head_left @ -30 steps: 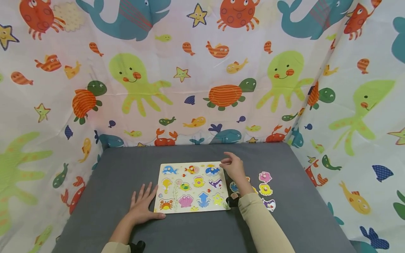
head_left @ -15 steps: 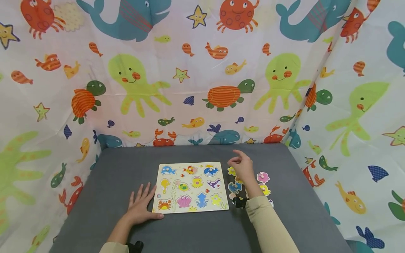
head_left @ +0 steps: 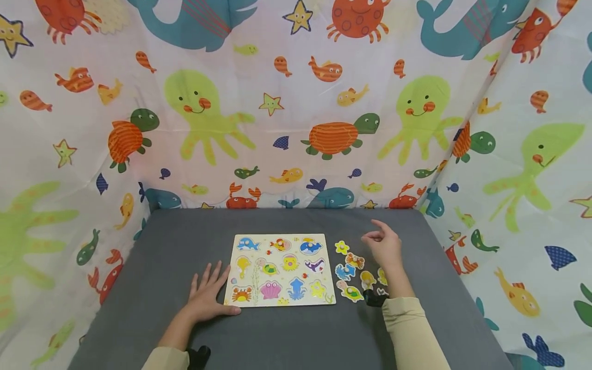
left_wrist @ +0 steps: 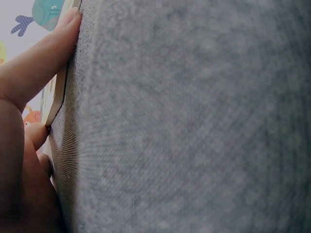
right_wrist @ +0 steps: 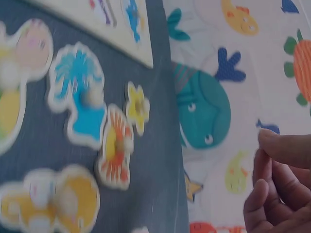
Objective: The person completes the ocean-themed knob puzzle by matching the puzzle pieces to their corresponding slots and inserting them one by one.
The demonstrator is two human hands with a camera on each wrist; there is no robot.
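Observation:
A cream peg puzzle board (head_left: 283, 277) with sea-animal pictures lies on the grey table. My left hand (head_left: 206, 294) is spread at its lower left corner, and the left wrist view shows the thumb (left_wrist: 46, 60) along the board's edge. My right hand (head_left: 385, 250) is above the loose pieces right of the board, fingers loosely curled, nothing visible between them. Near it lie a yellow star piece (head_left: 342, 247), an orange crab piece (head_left: 355, 260), a blue squid piece (right_wrist: 87, 124), a turtle piece (head_left: 350, 291) and a yellow seahorse piece (head_left: 368, 280). My right hand and wrist hide other pieces.
A grey cloth (head_left: 277, 339) covers the table. Curtains (head_left: 287, 123) printed with sea animals stand behind it and along both sides. A dark wrist device (head_left: 373, 298) is strapped to my right wrist, above the pieces.
My right hand has moved right, from the board's upper right corner to over the loose pieces, uncovering several of them. My left hand stays at the board's corner.

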